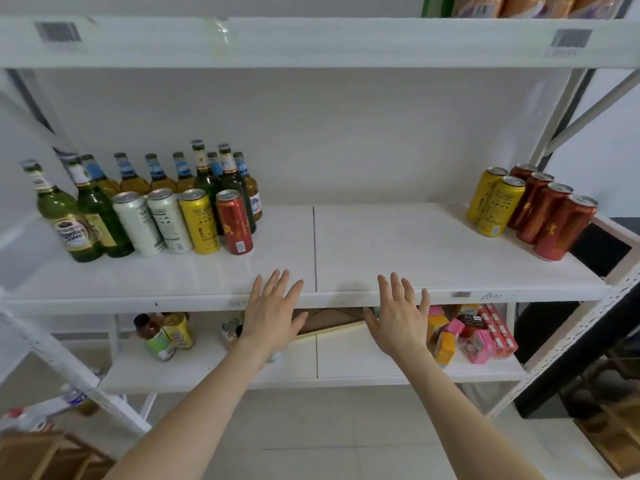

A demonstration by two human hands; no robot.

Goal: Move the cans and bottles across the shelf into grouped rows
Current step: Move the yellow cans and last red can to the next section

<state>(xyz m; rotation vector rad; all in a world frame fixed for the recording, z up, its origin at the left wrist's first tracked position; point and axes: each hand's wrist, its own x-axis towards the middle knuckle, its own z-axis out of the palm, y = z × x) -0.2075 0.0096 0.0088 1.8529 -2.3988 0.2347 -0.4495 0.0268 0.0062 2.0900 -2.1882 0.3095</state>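
Both hands, left point(273, 315) and right point(398, 318), hover apart with fingers spread and hold nothing, low in the centre of the frame at the front edge of the shelf point(415, 244). At centre left stand bottles point(161, 183), with 2 white cans point(154, 223), 1 yellow can point(201, 221) and 1 red can point(235, 221) in a row before them. At centre right 2 yellow cans point(495, 206) stand just beside 4 red cans point(550, 213).

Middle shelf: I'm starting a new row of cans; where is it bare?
Bare: the stretch between the left red can and the yellow pair, back wall to front edge. Crowded: the bottles at the left end, the red cans at the right.
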